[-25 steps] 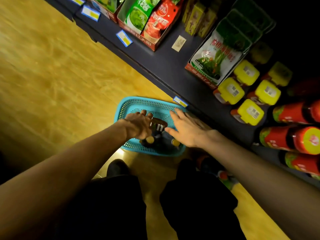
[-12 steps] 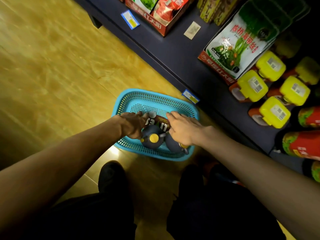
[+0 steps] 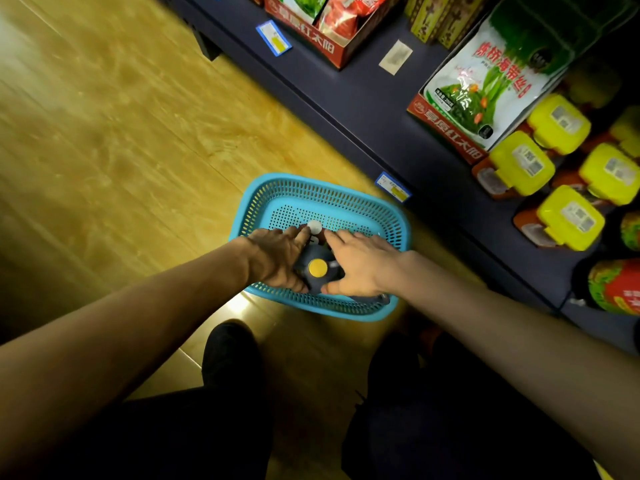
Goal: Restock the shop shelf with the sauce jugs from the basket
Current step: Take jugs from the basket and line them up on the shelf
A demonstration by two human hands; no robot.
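Since half a second ago, both hands are closing in tighter on the same dark jug (image 3: 318,268) and the view is tipping closer to the basket (image 3: 266,188). I'm seeing the yellow-capped jug now standing upright between the palms, where a second ago it was lying lower among the others.

Nearest me, I'm looking past my own dark trousers and a shoe on the wood floor. Left hand (image 3: 277,258) is cupping the jug's left side, fingers curled down around it. Right hand (image 3: 363,268) is wrapping the other side, thumb hooking under near the base, fingers reaching forward over the shoulder. So both are holding that one jug, not yet clear of the basket.

Just beyond the fingertips, I'm picking out a white cap (image 3: 314,226), likely a second jug lying down. Under the right wrist something dark is showing too, possibly a third; too blurred to call. The far half of the basket beyond the hands is showing only perforated floor.

Farther off to the right of the right hand, the shelf (image 3: 363,109) is carrying seaweed packs (image 3: 485,88), yellow-lidded jars (image 3: 523,164) and red jars (image 3: 616,289).

My read on progress: I'm not spotting any matching dark jug on the shelf, so nothing confirmed placed. Lift is just starting; at least two jugs are remaining.
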